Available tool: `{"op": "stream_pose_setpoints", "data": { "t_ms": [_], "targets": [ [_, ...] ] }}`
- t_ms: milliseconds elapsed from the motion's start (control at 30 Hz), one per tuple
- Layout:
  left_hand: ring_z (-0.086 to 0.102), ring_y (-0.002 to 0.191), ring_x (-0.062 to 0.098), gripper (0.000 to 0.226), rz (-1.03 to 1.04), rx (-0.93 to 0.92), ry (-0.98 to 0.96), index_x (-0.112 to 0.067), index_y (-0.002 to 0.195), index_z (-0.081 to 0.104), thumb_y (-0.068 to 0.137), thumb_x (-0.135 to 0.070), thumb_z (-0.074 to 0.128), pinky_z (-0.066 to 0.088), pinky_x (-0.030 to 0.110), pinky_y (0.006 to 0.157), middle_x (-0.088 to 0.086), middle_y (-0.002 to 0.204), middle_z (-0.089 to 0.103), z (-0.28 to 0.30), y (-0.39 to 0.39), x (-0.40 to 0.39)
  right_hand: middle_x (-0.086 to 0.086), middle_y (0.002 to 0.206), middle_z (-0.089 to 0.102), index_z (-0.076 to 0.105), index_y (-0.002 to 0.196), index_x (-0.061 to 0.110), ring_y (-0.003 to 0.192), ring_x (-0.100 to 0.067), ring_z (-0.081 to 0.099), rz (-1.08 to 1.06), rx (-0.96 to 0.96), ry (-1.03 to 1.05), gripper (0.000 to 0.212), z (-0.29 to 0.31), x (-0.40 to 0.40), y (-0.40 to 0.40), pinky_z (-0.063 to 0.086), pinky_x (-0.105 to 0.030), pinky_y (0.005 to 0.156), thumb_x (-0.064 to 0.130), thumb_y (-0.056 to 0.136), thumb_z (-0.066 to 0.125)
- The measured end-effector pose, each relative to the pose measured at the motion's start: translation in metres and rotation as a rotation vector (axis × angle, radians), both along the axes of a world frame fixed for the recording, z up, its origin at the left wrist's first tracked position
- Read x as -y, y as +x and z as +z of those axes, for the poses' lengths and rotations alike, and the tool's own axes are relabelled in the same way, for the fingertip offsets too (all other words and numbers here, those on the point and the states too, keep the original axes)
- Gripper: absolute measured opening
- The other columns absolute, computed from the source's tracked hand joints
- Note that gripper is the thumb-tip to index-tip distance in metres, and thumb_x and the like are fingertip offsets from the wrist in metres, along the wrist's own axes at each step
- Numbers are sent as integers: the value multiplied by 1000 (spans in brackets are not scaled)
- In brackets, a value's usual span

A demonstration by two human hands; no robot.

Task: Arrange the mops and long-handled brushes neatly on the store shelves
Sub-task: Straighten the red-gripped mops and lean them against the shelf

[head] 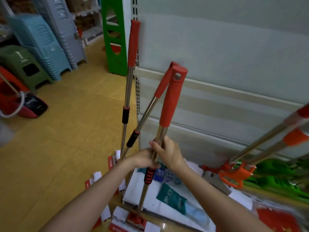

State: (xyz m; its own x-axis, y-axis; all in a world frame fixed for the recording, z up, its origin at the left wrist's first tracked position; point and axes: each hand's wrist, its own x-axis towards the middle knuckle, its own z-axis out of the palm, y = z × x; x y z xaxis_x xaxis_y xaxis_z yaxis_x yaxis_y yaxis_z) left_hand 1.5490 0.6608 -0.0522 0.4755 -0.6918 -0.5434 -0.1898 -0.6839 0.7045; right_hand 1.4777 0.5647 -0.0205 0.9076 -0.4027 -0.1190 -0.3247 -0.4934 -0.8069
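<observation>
Gripping one mop (168,104) shaft, left hand (143,159) and right hand (167,152) are both clasping it beside the shelf (217,91).

Shop — stacked stools (48,46), shelving (217,91)

Soft, even indoor light is filling the aisle, and hardly any hard shadow is showing on the yellow floor (55,148). The wide lens is bending straight lines toward the edges (the shelf upright (137,91) is bowing), while motion blur is smearing the tilted poles (267,139) and green items (275,174) at right. Faint glare is glinting along the metal handles (127,87).
</observation>
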Motion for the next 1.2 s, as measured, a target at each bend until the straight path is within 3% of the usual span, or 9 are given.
{"op": "stream_pose_setpoints", "data": {
  "t_ms": [33, 100, 200, 500, 667, 867, 967, 1067, 1200],
  "targets": [
    [55, 82, 14, 15, 6, 2, 12, -14, 96, 55, 82, -8, 59, 46, 16, 69, 0, 85, 56, 4, -18, -2, -15, 88, 67, 56, 93, 6, 84, -30, 62, 12, -4, -18, 31, 2, -4, -12, 50, -40, 75, 37, 89, 57],
    [42, 58, 8, 24, 18, 13, 18, -18, 67, 46, 85, -2, 52, 33, 10, 49, -2, 64, 46, 9, -38, -3, -20, 90, 66, 51, 90, 7, 86, -36, 62, 41, -7, -58, 36, 9, -9, -27, 50, -44, 76, 43, 91, 52],
    [33, 53, 11, 33, -7, 44, 5, -20, 57, 40, 83, -2, 50, 29, 22, 54, -3, 57, 39, 32, -65, -11, -20, 90, 67, 48, 92, 10, 86, -37, 62, 122, 34, -148, 39, 27, -11, -56, 50, -45, 76, 49, 91, 46],
    [58, 80, 6, 8, -102, 218, -287, -17, 85, 63, 78, -16, 60, 48, 32, 80, -3, 83, 62, 153, -122, 3, -3, 85, 65, 33, 80, 32, 91, -32, 63, 138, 347, -318, 27, 149, 18, -119, 43, -37, 72, 56, 90, 41],
    [65, 98, 18, 58, -41, 335, -554, -17, 131, 42, 79, -35, 57, 53, 35, 87, 3, 101, 64, 217, -136, 26, -4, 74, 58, 45, 100, 18, 83, -33, 62, 55, 555, -411, 69, 230, 36, -129, 43, -39, 69, 75, 68, 24],
    [70, 74, 22, 74, 95, 308, -532, -36, 120, 29, 64, -42, 78, 57, 40, 63, 2, 63, 64, 199, -94, 62, 1, 62, 48, 31, 73, 23, 65, -27, 50, -31, 678, -441, 35, 297, 51, -125, 42, -42, 64, 48, 90, 47],
    [65, 66, 10, 41, 189, 368, -772, -35, 118, 23, 87, -35, 51, 52, 17, 63, 0, 77, 63, 252, -115, 59, -4, 68, 52, 37, 83, 16, 70, -31, 52, -20, 646, -486, 35, 322, 46, -114, 43, -41, 66, 48, 91, 45],
    [64, 71, 17, 53, 146, 326, -853, -21, 138, 13, 95, -27, 44, 53, 24, 69, 1, 78, 63, 282, -108, 62, -1, 69, 52, 39, 89, 12, 73, -32, 56, -35, 600, -553, 36, 338, 43, -97, 44, -40, 68, 47, 93, 43],
    [63, 66, 24, 34, 142, 310, -879, -18, 120, 24, 94, -24, 44, 54, 35, 66, 7, 68, 63, 294, -93, 66, -11, 85, 58, 40, 93, 11, 87, -37, 60, -129, 529, -595, 36, 347, 48, -69, 45, -39, 73, 46, 92, 42]
  ]
}}
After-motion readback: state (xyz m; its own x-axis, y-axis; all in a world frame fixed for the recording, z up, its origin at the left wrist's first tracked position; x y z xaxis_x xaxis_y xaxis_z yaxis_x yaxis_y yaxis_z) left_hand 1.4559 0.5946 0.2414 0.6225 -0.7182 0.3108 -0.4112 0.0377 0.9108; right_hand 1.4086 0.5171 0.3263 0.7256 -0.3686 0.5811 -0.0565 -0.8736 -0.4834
